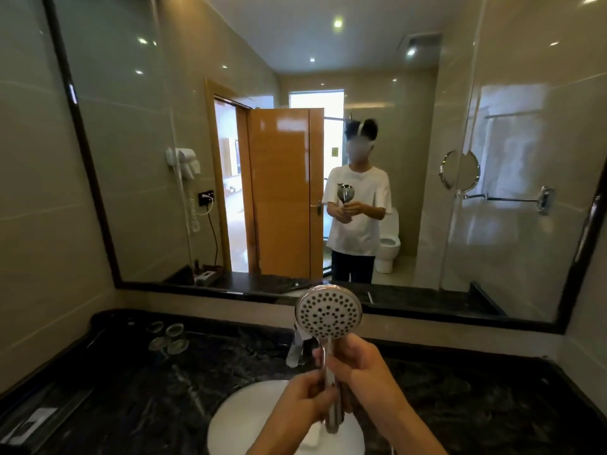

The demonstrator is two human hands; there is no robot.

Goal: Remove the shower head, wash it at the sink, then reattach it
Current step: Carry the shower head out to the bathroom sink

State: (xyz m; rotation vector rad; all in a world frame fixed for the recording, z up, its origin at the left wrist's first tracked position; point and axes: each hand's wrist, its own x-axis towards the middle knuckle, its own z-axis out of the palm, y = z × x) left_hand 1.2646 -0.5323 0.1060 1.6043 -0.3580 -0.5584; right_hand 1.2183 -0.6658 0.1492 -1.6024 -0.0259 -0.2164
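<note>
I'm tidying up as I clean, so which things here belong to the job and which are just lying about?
For the job: shower head, held by left hand and right hand; sink; tap.
Lying about: glasses, hair dryer, round mirror.

Bare forearms, white short-sleeved T-shirt (356, 205), dark trousers (353, 267), white head strap (360, 129)

no legible text, label, brand, number or sign found. a flat white card (31, 421) on the black marble countertop (138, 399), far left of the white round basin (236, 418), carries dark marks too blurred to read.
</note>
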